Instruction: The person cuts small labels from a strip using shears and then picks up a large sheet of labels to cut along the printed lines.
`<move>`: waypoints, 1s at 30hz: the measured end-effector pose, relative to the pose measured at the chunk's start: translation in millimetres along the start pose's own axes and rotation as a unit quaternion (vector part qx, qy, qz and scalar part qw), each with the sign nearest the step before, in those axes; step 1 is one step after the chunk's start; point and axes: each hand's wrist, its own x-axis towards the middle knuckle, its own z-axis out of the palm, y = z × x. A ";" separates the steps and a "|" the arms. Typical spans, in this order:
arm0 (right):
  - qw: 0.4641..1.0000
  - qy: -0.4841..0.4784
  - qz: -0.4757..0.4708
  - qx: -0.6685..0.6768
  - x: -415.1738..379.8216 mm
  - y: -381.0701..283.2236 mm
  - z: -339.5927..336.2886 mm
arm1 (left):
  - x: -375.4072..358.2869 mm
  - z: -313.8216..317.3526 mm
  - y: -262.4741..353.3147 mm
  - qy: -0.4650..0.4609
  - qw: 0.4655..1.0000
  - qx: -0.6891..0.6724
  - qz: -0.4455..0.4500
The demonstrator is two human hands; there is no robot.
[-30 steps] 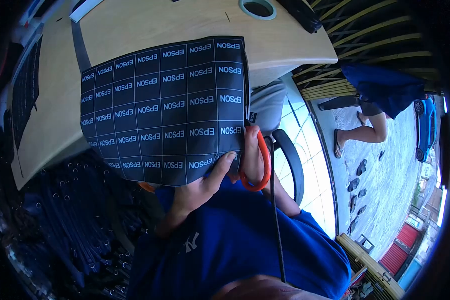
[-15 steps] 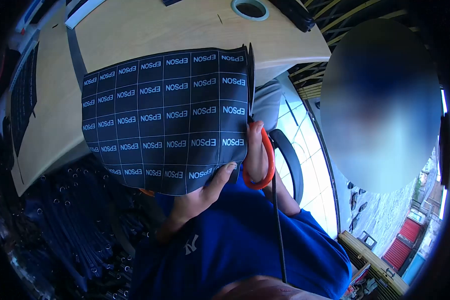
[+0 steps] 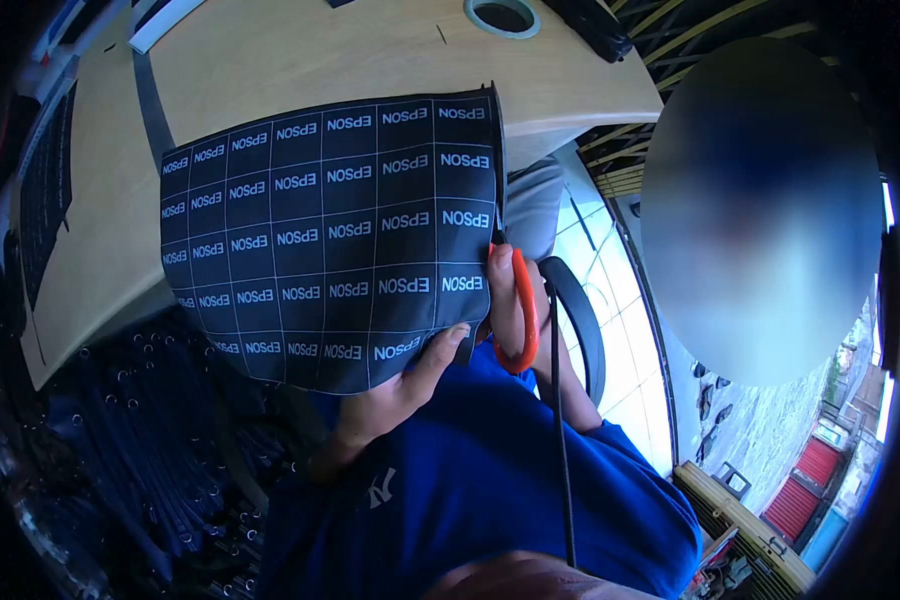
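A black sheet printed with a grid of upside-down EPSON labels is held up in front of me. My left hand grips its lower edge, thumb on the printed face and the other fingers hidden behind. In my right hand are scissors with an orange handle. Their dark blades run up along the sheet's right edge, close together and mostly hidden by it. The right thumb rests at the top of the handle loop, beside the sheet's lower right part.
Behind the sheet is a light wooden table with a round grommet ring and a black case. Many dark straps with metal rings hang at the lower left. A chair's black armrest is at the right, over white floor tiles.
The scissor blades have come together along the sheet's right edge, and the orange handle has shifted slightly left. The sheet has moved a little left; my left hand keeps its grip.
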 end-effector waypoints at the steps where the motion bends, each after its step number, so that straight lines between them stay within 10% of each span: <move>1: 1.000 0.000 0.000 0.000 0.5 1.6 -0.1 | 0.0 0.0 -0.2 0.000 1.000 0.000 0.000; 30: 0.988 0.071 -0.052 -0.131 0.9 -1.6 -4.7 | -6.1 -3.8 -6.6 -0.029 0.992 0.112 0.048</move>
